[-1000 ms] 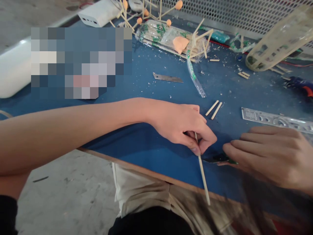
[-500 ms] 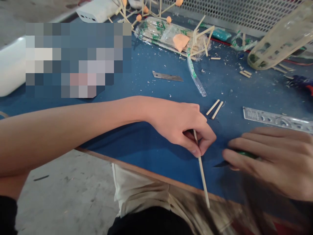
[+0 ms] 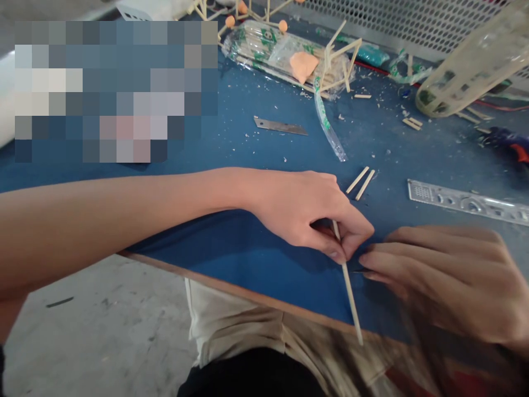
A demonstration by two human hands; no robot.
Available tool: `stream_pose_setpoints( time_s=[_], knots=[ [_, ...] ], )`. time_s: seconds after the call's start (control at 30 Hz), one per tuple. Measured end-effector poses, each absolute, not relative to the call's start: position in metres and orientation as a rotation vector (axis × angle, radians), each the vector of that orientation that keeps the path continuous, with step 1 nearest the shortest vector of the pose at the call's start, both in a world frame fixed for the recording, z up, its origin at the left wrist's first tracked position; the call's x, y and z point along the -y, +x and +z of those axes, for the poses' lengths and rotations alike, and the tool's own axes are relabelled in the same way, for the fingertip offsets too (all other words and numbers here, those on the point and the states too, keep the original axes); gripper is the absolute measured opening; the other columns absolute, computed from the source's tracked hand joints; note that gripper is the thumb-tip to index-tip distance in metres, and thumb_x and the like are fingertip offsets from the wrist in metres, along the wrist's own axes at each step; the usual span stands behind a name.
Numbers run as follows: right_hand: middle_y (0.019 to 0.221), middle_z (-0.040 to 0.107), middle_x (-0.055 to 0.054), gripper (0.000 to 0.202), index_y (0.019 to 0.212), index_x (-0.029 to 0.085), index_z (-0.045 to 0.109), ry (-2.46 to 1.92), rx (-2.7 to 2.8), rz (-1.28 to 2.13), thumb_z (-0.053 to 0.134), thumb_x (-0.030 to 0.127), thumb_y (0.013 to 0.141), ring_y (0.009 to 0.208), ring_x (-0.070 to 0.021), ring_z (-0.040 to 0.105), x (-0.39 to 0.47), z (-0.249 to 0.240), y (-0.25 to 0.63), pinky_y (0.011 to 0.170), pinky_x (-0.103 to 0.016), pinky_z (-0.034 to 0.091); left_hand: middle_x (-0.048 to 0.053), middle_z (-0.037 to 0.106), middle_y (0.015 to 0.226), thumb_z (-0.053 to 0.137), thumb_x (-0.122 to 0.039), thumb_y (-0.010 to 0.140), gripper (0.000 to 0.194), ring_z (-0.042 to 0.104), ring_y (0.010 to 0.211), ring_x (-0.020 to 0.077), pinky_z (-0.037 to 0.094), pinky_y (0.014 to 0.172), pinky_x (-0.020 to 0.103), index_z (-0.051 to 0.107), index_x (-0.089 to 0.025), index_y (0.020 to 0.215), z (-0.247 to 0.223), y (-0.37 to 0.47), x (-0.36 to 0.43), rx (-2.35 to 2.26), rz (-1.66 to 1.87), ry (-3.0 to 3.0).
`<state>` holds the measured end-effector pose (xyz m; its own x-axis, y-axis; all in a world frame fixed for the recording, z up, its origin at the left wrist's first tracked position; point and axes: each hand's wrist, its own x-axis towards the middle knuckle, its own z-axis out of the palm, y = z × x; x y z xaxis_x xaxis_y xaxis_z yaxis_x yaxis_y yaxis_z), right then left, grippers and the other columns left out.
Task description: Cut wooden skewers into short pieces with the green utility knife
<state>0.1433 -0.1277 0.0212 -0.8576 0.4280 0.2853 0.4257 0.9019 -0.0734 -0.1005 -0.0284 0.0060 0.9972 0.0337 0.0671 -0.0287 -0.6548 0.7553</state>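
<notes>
My left hand (image 3: 318, 212) rests on the blue table, its thumb and fingers pinching a thin wooden stick (image 3: 352, 306). The stick's near end sticks out past the table's edge. To the right, my right hand (image 3: 450, 281), somewhat blurred, is closed around a small knife (image 3: 362, 271). Only a sliver of its dark blade shows, pointing at the stick; the handle is hidden by the fingers. Whether blade and stick touch, I cannot tell. Two short cut stick pieces (image 3: 365, 184) lie just beyond my left hand.
A clear stencil ruler (image 3: 467, 203) lies at the right. Farther back are a loose blade (image 3: 281, 126), a plastic packet of sticks (image 3: 256, 47) with orange clay (image 3: 303, 66) on it, and a clear bottle (image 3: 458, 71). A wooden edge (image 3: 248, 289) borders the table in front.
My right hand has moved left, closer to the stick, and less of the knife shows. My left hand with the stick has shifted slightly right. The view has tilted a little.
</notes>
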Motion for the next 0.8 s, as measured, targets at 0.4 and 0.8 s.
stream_pose_setpoints(
  time_s=[0.4,0.8],
  knots=[
    [0.089,0.078,0.000,0.020,0.111,0.017,0.062,-0.580,2.828,0.019,0.050,0.011,0.097,0.072,-0.0189,0.070,0.1282,0.0211,0.1483,0.075,-0.039,0.054,-0.006,0.076,0.079,0.059,-0.034,0.097,0.012,0.065,0.078,0.0137,0.037,0.091,0.031,0.068,-0.030,0.090,0.0056,-0.1011,0.0281,0.012,0.076,2.333],
    [0.090,0.079,0.001,0.022,0.112,0.019,0.064,-0.568,2.818,0.026,0.055,0.011,0.094,0.079,-0.0191,0.072,0.1262,0.0180,0.1498,0.071,-0.038,0.054,-0.008,0.079,0.090,0.068,-0.023,0.090,0.009,0.070,0.085,0.0142,0.040,0.093,0.031,0.069,-0.030,0.084,0.0060,-0.0997,0.0272,0.012,0.096,2.225]
  ],
)
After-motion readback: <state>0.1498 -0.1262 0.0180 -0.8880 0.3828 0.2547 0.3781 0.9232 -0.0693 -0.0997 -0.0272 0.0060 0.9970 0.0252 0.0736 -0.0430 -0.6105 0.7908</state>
